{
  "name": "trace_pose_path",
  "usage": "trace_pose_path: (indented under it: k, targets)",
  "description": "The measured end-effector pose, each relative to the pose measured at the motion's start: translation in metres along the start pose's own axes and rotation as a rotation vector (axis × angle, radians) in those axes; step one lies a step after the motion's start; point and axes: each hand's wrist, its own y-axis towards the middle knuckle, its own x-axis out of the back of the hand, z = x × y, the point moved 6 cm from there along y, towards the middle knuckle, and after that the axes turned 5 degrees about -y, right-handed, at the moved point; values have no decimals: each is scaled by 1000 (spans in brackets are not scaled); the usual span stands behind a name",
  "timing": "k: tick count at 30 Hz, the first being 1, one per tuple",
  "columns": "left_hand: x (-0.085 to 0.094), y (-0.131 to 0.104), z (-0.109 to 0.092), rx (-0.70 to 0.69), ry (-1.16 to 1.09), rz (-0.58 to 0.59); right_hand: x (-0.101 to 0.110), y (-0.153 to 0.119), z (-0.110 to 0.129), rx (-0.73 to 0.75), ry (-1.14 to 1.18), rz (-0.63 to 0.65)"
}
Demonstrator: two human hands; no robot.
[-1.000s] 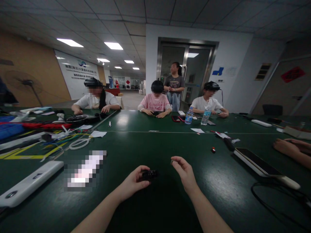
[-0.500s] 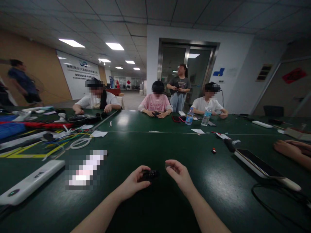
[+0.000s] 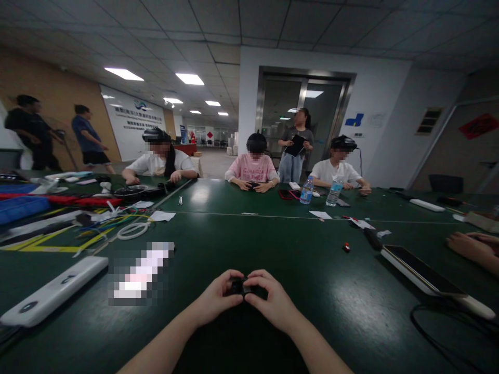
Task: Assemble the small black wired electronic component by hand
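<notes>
"What's gripped?"
"Left hand (image 3: 217, 298) pinches a small black object (image 3: 237, 286) — near side, mid-table (image 3: 234, 236)!"
"Right hand (image 3: 272, 298)?"
"Fingertips up against it; their hold, I can't tell."
"Outward?"
"Little red object (image 3: 346, 248) to the right — water bottle (image 3: 306, 191) farther."

The 2 forearms (image 3: 167, 343) slanted inward; left hand (image 3: 214, 298) and right hand (image 3: 275, 298) faced each other, fingers (image 3: 260, 281) bent, tips nearly meeting (thumbs (image 3: 233, 299) nearest the body).

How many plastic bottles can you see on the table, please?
2: a left bottle and, just right of it, a second bottle, both on the far part of the green table. Others may be hidden.
</notes>
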Motion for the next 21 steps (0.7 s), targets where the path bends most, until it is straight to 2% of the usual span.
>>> trace_pose_path:
  k: [6,12,16,21]
  targets:
    - [1,1,2,-8,-20,-24,0,1,-9,-60,-17,39]
    - [0,0,3,-11,-2,-13,4,-3,-1,17,24,122]
    - [-5,-1,-5,-64,149,-33,6,-3,-8,-19,60,69]
    - [2,-4,-13,-100,471,-169,7,-3,-15,-17,16,41]
